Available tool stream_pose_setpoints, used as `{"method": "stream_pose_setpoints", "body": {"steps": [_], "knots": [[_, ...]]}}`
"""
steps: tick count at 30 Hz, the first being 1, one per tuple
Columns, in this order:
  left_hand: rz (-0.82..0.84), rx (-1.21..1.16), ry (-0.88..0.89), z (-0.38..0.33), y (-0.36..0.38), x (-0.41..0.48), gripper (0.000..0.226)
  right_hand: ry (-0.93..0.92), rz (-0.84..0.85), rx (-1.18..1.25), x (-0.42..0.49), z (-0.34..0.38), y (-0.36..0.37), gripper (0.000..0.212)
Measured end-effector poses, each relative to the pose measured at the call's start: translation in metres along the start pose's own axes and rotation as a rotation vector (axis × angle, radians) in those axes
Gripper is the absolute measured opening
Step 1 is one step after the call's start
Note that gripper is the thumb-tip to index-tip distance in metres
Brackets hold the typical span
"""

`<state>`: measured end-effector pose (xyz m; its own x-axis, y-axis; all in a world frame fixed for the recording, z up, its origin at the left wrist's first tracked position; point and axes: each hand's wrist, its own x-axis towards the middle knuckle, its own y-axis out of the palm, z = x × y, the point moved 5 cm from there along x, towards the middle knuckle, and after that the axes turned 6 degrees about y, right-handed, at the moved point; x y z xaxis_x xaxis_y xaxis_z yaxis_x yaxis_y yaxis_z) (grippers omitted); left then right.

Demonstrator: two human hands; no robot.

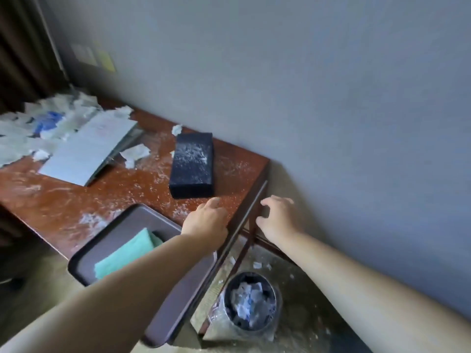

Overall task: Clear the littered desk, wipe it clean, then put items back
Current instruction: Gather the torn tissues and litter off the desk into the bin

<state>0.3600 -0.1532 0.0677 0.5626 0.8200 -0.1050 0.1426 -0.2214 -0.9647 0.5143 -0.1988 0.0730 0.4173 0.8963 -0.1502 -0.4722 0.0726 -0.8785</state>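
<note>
Left hand (206, 220) and right hand (276, 220): empty, fingers loose. Dark box (191, 165) lies 12 o'clock of the nearer left hand, long axis 12–6.

The bench (63, 200) is reddish-brown wood with a glossy varnish, its shine dulled by a gritty white dusting. The box (192, 165) looks matt black and is speckled with the same white grit. The tray (119, 225) is smooth and dark brown, seemingly plastic, with a soft sheen. The cloth (127, 253) is mint green, soft and matt. The booklet (86, 151) is smooth paper; the scraps (20, 131) are crumpled, torn paper. The dark bin (251, 324) has a clear, shiny plastic liner (216, 312). The wall (331, 98) is matt grey.
</note>
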Motion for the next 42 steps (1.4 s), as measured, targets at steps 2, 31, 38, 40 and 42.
{"method": "stream_pose_setpoints", "body": {"steps": [2, 31, 38, 40, 42], "knots": [[-0.028, 0.004, -0.068, 0.027, -0.030, -0.017, 0.034, -0.045, 0.002, -0.041, -0.010, 0.032, -0.008, 0.045], [-0.108, -0.150, -0.136, 0.396, -0.158, -0.172, 0.051, 0.035, 0.110, 0.056, -0.064, 0.374, 0.161, 0.048], [-0.012, -0.143, -0.205, 0.446, -0.139, -0.109, 0.071, 0.169, 0.097, 0.182, 0.031, 0.372, 0.202, 0.054], [-0.007, -0.110, -0.224, 0.466, -0.142, -0.085, 0.073, 0.219, 0.095, 0.197, 0.058, 0.370, 0.211, 0.055], [-0.016, -0.090, -0.260, 0.486, -0.144, -0.059, 0.073, 0.276, 0.096, 0.201, 0.077, 0.366, 0.219, 0.057]]}}
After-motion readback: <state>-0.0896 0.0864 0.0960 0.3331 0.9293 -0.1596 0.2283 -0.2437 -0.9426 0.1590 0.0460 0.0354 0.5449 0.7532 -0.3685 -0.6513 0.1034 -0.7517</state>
